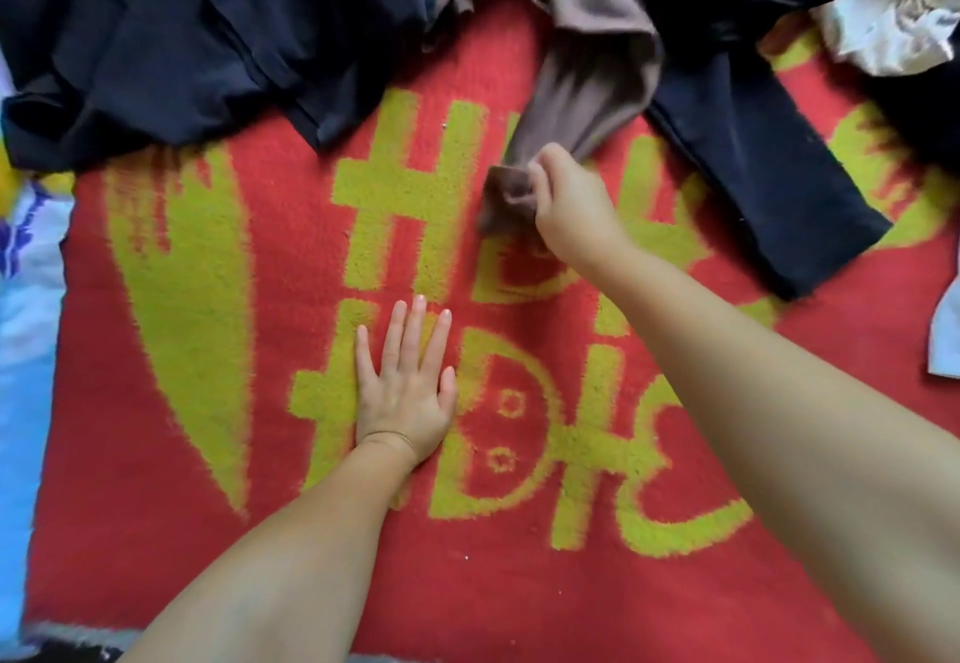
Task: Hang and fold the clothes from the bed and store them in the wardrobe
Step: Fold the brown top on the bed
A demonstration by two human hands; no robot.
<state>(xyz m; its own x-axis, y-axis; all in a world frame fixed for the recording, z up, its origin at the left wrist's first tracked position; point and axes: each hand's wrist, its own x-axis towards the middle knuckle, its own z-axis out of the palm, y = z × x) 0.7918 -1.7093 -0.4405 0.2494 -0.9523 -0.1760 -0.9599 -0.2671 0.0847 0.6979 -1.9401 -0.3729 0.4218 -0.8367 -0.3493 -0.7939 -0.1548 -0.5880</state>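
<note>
A brown garment point(587, 85) stretches from the pile at the top down toward the middle of the bed. My right hand point(569, 200) grips its bunched lower end, and the cloth is pulled taut. My left hand point(405, 387) lies flat, fingers straight, palm down on the red blanket point(208, 532) with yellow lettering. A dark navy garment point(182, 39) is heaped at the top left. A dark trouser leg point(763, 184) lies to the right of my right hand.
A crumpled white satin cloth point(893, 13) sits at the top right. Another pale cloth point(948, 335) shows at the right edge. A light blue patterned sheet point(26, 299) runs along the left of the blanket.
</note>
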